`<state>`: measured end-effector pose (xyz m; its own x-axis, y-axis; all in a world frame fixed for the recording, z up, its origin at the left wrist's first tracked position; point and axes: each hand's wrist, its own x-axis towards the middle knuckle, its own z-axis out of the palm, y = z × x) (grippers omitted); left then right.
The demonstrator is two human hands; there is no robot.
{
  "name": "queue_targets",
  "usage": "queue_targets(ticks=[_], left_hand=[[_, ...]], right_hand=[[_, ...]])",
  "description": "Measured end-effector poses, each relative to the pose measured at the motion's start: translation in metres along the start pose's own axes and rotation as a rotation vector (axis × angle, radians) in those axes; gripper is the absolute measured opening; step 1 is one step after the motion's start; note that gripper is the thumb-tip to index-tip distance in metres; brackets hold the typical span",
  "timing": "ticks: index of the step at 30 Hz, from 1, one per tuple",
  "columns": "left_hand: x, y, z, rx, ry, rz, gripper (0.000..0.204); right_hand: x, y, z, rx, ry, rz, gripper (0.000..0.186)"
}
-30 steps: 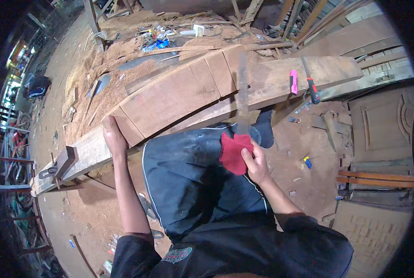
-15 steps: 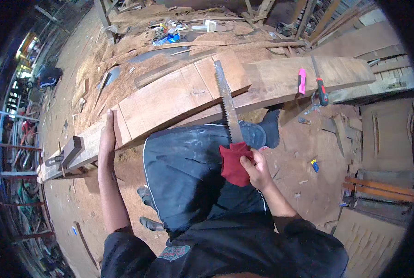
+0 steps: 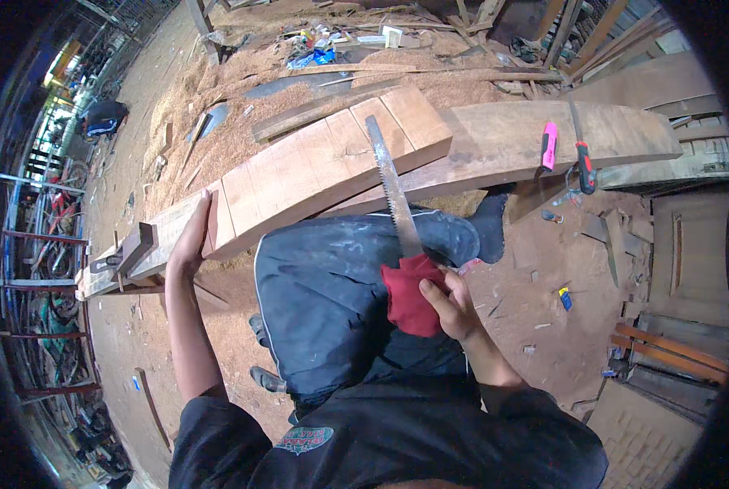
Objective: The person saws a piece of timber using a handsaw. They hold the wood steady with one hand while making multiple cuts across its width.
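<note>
The right hand [image 3: 452, 306] has its fingers closed on a red cloth [image 3: 413, 297] around the lower end of a saw [image 3: 390, 183]. Its blade has swung left, away from the block's right end, and now slants across the lines on top; contact is unclear. The left hand [image 3: 191, 236] lies with fingers extended along the left end of the wooden block [image 3: 299, 167], which rests on a long beam [image 3: 543, 122].

The saw [image 3: 391, 183] has moved leftward along the wooden block [image 3: 291, 175], seemingly away from its right end.
</note>
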<state>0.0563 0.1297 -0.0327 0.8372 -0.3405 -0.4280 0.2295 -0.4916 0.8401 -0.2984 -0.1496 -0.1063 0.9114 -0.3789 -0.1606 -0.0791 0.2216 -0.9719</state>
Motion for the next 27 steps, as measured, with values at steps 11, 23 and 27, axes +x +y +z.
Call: queue_targets(ticks=[11, 23, 27], left_hand=[[-0.009, -0.014, -0.059, 0.728, 0.573, 0.424, 0.080], [-0.021, -0.044, 0.032, 0.338, 0.385, 0.359, 0.088], [-0.014, -0.056, 0.029, 0.261, 0.475, 0.435, 0.089]], right_hand=[[0.003, -0.014, 0.009, -0.116, -0.136, 0.042, 0.046], [0.013, -0.041, 0.024, 0.094, 0.161, -0.138, 0.046], [0.020, -0.052, 0.043, 0.166, 0.226, 0.059, 0.031]])
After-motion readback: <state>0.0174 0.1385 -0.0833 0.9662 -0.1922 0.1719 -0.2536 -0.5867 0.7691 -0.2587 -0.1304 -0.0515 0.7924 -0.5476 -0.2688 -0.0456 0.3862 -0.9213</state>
